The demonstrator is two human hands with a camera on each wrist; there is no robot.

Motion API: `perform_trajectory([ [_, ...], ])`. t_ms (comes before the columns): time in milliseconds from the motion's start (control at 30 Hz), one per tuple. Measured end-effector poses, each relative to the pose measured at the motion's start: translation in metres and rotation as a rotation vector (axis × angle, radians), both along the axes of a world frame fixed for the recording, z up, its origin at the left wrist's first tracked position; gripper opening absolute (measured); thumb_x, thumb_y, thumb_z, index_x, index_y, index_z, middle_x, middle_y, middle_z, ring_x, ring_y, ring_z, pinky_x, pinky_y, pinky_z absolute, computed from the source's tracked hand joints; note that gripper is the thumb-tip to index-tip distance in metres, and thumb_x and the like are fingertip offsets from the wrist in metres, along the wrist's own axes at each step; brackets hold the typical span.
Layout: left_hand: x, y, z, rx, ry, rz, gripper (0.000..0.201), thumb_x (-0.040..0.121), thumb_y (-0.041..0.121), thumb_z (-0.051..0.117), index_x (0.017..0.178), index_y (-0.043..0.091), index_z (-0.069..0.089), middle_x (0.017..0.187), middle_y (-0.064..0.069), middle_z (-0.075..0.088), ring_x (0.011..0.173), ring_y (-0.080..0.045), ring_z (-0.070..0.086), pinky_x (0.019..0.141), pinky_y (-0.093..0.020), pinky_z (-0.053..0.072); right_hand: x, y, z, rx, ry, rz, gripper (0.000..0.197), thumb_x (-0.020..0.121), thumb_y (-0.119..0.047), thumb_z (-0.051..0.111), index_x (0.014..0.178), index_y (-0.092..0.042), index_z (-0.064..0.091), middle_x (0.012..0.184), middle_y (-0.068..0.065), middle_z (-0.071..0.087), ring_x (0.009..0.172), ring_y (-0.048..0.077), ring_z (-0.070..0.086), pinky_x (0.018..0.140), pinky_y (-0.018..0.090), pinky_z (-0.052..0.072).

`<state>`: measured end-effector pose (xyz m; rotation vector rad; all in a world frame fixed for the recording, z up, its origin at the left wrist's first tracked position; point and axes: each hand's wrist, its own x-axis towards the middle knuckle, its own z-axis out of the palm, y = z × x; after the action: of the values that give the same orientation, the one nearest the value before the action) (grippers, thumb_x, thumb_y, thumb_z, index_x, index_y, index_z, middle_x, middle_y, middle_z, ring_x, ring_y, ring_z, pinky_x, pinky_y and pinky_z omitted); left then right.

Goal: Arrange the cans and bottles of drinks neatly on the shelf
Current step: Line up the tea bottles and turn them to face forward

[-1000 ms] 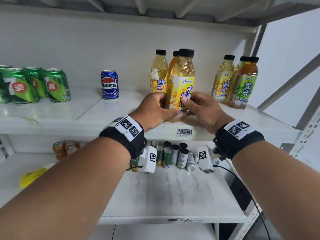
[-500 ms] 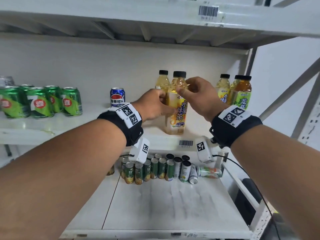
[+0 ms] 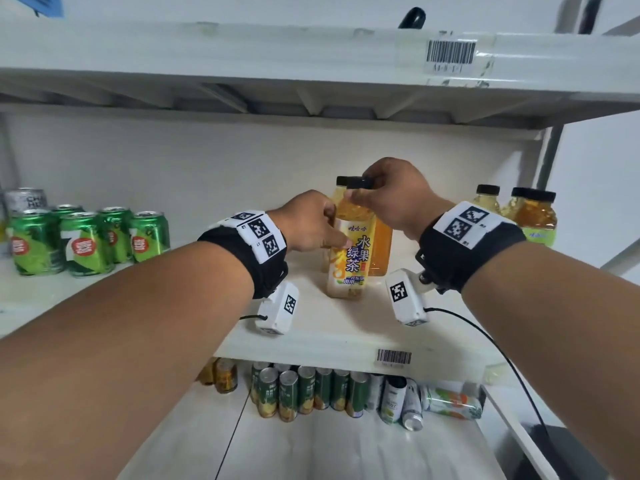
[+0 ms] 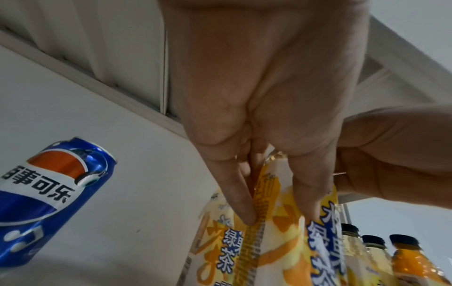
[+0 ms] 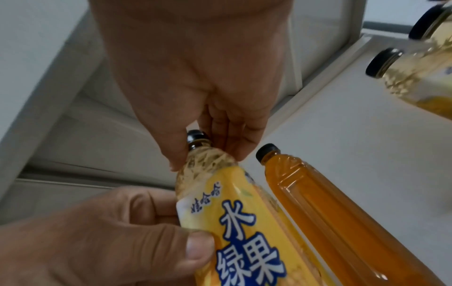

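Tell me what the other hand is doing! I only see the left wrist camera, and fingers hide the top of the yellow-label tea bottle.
Observer: The right hand pinches the clear plastic tea bottle with the yellow label at its neck, under the black cap.
Operator: Any cans besides the blue cola can?
Observer: Yes, green aluminium cans stand at the left end of the white shelf.
Operator: And lower down?
Observer: On the lower shelf, one orange-and-white can lies on its side.

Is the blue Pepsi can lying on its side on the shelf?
No, the blue Pepsi can stands upright on its base on the shelf, left of the tea bottle the hands hold.
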<state>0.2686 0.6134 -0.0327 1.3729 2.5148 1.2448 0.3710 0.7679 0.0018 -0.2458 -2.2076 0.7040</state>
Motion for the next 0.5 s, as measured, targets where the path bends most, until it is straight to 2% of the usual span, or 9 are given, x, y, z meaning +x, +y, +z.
perform_trajectory([
  [100,-0.018,0.01,0.001,-0.017,0.014,0.075,0.023,0.082,0.016,0.093,0.1,0.011,0.079,0.098,-0.003,0.082,0.096,-0.023,0.079,0.096,-0.047,0.063,-0.022,0.009,0.002,0.06,-0.007,-0.009,0.043,0.081,-0.045,0.086,0.107,-0.016,0.069,0.102,0.003,0.07,0.093,0.023,0.068,0.08,0.041,0.06],
  [233,-0.032,0.02,0.001,-0.09,0.057,0.141,0.025,0.084,0.021,0.092,0.102,0.014,0.077,0.101,0.0,0.081,0.098,-0.02,0.077,0.099,-0.044,0.061,-0.04,0.021,0.0,0.133,-0.03,-0.018,0.042,0.082,-0.049,0.084,0.105,-0.017,0.07,0.102,0.002,0.068,0.093,0.021,0.064,0.072,0.033,0.053],
  [333,-0.033,0.022,0.004,-0.089,0.077,0.169,0.026,0.084,0.024,0.091,0.103,0.014,0.076,0.1,0.0,0.079,0.096,-0.022,0.076,0.096,-0.043,0.062,-0.044,0.026,0.001,0.142,-0.056,-0.001,0.043,0.082,-0.05,0.084,0.106,-0.017,0.072,0.103,0.002,0.069,0.093,0.021,0.065,0.075,0.035,0.056],
  [400,-0.03,0.025,0.012,-0.054,0.128,0.192,0.033,0.083,0.026,0.092,0.106,0.013,0.075,0.097,0.0,0.076,0.093,-0.024,0.073,0.088,-0.038,0.061,-0.043,0.03,0.004,0.149,-0.068,0.014,0.043,0.082,-0.049,0.084,0.108,-0.016,0.073,0.104,0.003,0.07,0.094,0.021,0.066,0.077,0.034,0.056],
  [500,-0.022,0.034,0.026,-0.02,0.218,0.219,0.049,0.079,0.03,0.094,0.116,0.01,0.07,0.107,-0.005,0.073,0.095,-0.027,0.07,0.085,-0.038,0.059,-0.035,0.042,0.009,0.106,-0.093,0.074,0.039,0.084,-0.042,0.084,0.112,-0.016,0.074,0.105,0.004,0.074,0.096,0.023,0.07,0.085,0.039,0.059],
])
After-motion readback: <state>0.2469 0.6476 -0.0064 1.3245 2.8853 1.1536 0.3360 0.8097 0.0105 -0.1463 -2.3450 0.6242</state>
